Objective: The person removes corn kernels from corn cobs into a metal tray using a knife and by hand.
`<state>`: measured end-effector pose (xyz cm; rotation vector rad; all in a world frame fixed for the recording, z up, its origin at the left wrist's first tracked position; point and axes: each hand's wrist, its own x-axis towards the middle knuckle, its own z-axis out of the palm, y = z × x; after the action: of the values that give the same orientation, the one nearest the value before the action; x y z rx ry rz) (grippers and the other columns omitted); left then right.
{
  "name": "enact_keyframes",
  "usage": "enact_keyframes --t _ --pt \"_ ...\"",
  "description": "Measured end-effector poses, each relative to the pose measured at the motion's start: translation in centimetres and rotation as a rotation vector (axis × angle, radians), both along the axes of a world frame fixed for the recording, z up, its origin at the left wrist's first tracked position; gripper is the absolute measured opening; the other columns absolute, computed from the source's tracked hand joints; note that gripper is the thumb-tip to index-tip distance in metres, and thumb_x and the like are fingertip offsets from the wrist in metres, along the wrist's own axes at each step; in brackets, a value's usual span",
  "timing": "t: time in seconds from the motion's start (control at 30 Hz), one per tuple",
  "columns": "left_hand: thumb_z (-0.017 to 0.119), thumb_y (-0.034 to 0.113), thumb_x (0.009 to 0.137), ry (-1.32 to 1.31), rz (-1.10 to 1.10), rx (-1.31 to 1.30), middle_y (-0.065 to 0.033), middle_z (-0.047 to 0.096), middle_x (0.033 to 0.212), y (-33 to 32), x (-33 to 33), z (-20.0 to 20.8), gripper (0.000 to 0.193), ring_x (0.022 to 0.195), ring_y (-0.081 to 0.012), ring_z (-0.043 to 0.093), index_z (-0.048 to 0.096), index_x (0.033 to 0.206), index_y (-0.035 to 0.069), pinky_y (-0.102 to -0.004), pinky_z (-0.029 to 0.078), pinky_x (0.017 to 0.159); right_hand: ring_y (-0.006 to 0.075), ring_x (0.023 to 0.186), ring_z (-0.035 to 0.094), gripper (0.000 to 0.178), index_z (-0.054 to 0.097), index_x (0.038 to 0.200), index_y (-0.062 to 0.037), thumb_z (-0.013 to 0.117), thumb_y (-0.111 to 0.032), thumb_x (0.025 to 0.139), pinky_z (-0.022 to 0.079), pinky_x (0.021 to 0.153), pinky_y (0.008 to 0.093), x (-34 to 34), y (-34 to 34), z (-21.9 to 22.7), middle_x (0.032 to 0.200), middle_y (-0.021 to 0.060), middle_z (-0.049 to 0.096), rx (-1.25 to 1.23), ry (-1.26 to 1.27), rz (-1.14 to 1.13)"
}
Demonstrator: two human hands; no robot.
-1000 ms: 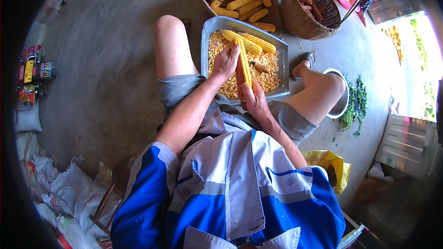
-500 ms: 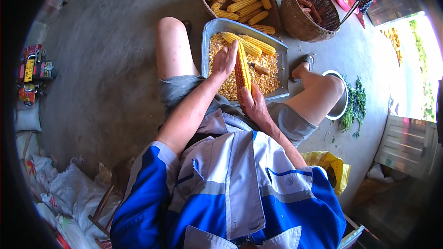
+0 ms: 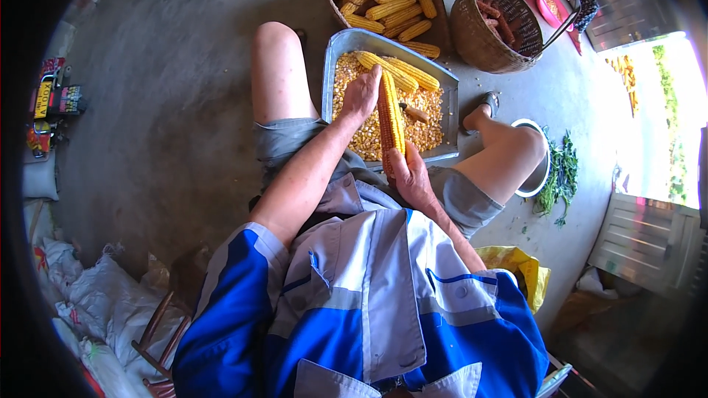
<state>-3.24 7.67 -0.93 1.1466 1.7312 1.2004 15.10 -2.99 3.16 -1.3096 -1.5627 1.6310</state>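
Note:
Between my knees I hold a partly shelled corn cob (image 3: 390, 114) lengthwise. Its left side is stripped to reddish core, while yellow kernels remain along the rest. My left hand (image 3: 361, 93) is closed on the far end, and my right hand (image 3: 410, 178) grips the near end. Under it is a grey metal pan (image 3: 451, 114) filled with loose corn kernels (image 3: 354, 136). Two whole corn cobs (image 3: 413, 72) lie on the kernels at its far side. Just right of the held cob, a tool with a wooden handle (image 3: 417, 113) rests on the kernels; its other end is partly hidden.
Beyond the pan stands a basket of yellow cobs (image 3: 442, 11). Right of it is a wicker basket (image 3: 472, 48) holding stripped reddish cobs. A metal basin (image 3: 546, 169) and green leafy stalks (image 3: 562, 177) are by my right leg. White sacks (image 3: 110, 302) lie at left; another person sits at far right.
The view has shifted slightly. Both hands keep hold of the same cob, whose near end sits a little lower; its stripped strip shows at a slightly different angle.

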Motion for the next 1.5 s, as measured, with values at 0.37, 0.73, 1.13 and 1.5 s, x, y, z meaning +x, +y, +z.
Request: enact_keyframes --t 0.37,0.73,1.13,1.5 --pt "0.047 0.047 0.096 -0.343 0.119 -0.071 -0.0083 0.065 0.077 0.3 -0.6 -3.2 0.050 0.075 -0.0193 0.061 0.066 0.089 0.001 -0.0357 0.049 0.073 0.0120 0.073 0.053 0.031 0.051 0.112 -0.0010 0.050 -0.030 0.100 0.045 0.064 0.0273 -0.1 -0.4 0.9 0.084 0.0045 0.057 0.069 0.011 0.001" --pt "0.050 0.058 0.092 -0.034 0.069 0.004 -0.0158 0.068 0.077 0.1 0.3 -2.0 0.058 0.075 -0.0289 0.066 0.067 0.086 0.002 -0.0400 0.050 0.068 0.0297 0.076 0.066 0.037 0.046 0.115 0.0013 0.054 -0.030 0.097 0.051 0.069 0.0397 -0.1 -0.4 -0.1 0.082 0.0204 0.064 0.161 -0.157 0.016" --pt "0.047 0.063 0.092 -0.075 -0.021 -0.122 -0.0120 0.070 0.084 -1.0 0.5 0.2 0.065 0.078 -0.0255 0.066 0.067 0.092 0.001 -0.0379 0.051 0.072 0.0278 0.073 0.066 0.036 0.047 0.114 0.0018 0.054 -0.029 0.097 0.052 0.067 0.0390 -0.2 -0.2 0.3 0.079 0.0182 0.064 0.133 -0.138 -0.036" --pt "0.040 0.053 0.097 0.077 0.013 -0.037 -0.0186 0.067 0.078 -1.5 1.2 -1.5 0.059 0.074 -0.0336 0.065 0.065 0.089 0.000 -0.0429 0.050 0.068 0.0157 0.068 0.056 0.031 0.049 0.105 0.0004 0.049 -0.030 0.100 0.046 0.061 0.0307 -0.2 0.0 -0.2 0.076 0.0076 0.059 0.107 -0.101 -0.043"
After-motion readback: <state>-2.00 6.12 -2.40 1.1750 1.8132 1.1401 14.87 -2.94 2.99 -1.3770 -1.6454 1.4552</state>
